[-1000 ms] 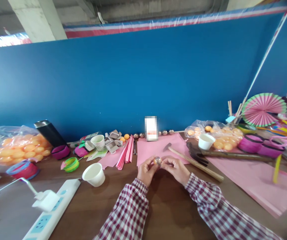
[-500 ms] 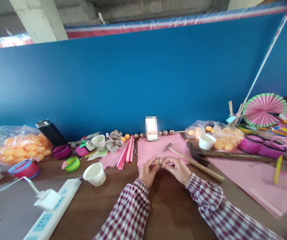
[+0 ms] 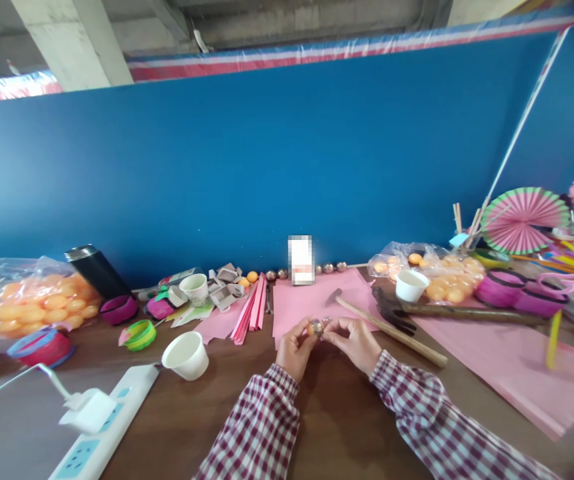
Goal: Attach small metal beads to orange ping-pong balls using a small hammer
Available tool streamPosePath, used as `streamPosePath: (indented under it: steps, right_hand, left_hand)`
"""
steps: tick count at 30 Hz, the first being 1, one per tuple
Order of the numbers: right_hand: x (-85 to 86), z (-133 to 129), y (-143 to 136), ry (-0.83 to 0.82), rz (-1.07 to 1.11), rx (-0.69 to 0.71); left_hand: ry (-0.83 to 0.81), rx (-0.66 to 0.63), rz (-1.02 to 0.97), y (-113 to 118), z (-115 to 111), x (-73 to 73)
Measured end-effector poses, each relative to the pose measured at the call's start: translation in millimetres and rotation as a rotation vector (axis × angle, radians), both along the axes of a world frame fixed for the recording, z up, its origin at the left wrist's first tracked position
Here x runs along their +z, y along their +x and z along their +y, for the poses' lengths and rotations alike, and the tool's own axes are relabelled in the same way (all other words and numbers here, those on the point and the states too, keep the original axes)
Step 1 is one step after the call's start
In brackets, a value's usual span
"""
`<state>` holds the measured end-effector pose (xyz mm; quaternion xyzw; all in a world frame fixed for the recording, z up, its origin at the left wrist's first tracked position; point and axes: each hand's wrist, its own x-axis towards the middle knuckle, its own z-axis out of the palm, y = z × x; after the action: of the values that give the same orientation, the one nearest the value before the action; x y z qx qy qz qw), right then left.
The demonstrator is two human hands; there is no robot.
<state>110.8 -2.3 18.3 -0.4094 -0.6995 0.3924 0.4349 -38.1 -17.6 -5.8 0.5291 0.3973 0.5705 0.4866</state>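
A small orange ball (image 3: 314, 327), partly covered with something shiny and silvery, is held above the brown table. My left hand (image 3: 293, 351) pinches it between thumb and fingertips. At the ball's right side, my right hand (image 3: 357, 340) has thumb and fingertips pressed together; what lies between them is too small to make out, though a clear, glossy bit shows there. Behind both hands lies a pink sheet (image 3: 334, 300). At its far edge several shiny metallic-looking balls (image 3: 341, 267) stand in a row. A hammer (image 3: 391, 328) rests to the right of my right hand.
A second hammer (image 3: 471, 313) lies at the right, beside a white cup (image 3: 411, 286) and a bag of orange balls (image 3: 454, 283). On the left are another white cup (image 3: 185, 357), folded pink strips (image 3: 251, 310), a power strip (image 3: 109, 420) and a dark flask (image 3: 97, 270).
The view has shifted slightly. Both hands stay at the ball with almost the same grip, and the ball appears turned a little between the fingers.
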Motion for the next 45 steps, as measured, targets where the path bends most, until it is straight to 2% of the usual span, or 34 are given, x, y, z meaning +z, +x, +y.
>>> streamPosePath:
  steps: [4, 9, 16, 21, 30, 35, 40, 42, 45]
  right_hand:
    - [-0.4, -0.8, -1.1, 0.009, -0.010, -0.044]
    - [-3.0, 1.3, -3.1, -0.016, 0.013, -0.035]
    - [-3.9, 3.7, -4.2, -0.043, 0.081, -0.028]
    - [-7.4, 4.5, -5.4, -0.028, 0.091, -0.023]
    - [-10.6, -2.0, -9.6, 0.058, 0.030, -0.027]
    - [-2.8, 1.9, -3.9, 0.096, -0.017, -0.035]
    - [12.6, 13.0, 21.4, 0.119, -0.162, -0.202]
    - [16.6, 14.5, 29.9, 0.145, -0.300, -0.149]
    - [18.1, 13.0, 35.4, 0.169, -0.463, 0.060]
  left_hand:
    - [0.002, 0.012, 0.019, -0.3, 0.4, -0.1]
    - [-0.021, 0.000, -0.008, 2.1, -2.0, 4.9]
    - [-0.203, -0.088, -0.239, -0.6, -2.8, 7.9]
    - [-0.254, -0.096, -0.343, -2.2, -0.8, 4.5]
    - [-0.141, -0.084, -0.191, -3.1, -1.5, 5.5]
    - [-0.173, -0.050, -0.232, -1.0, -0.4, 9.7]
    - [-0.284, 0.041, -0.342, 0.3, -1.3, 13.0]
    - [-0.289, 0.082, -0.353, 0.6, -2.3, 14.4]
    - [-0.289, 0.107, -0.370, 1.0, -3.7, 17.1]
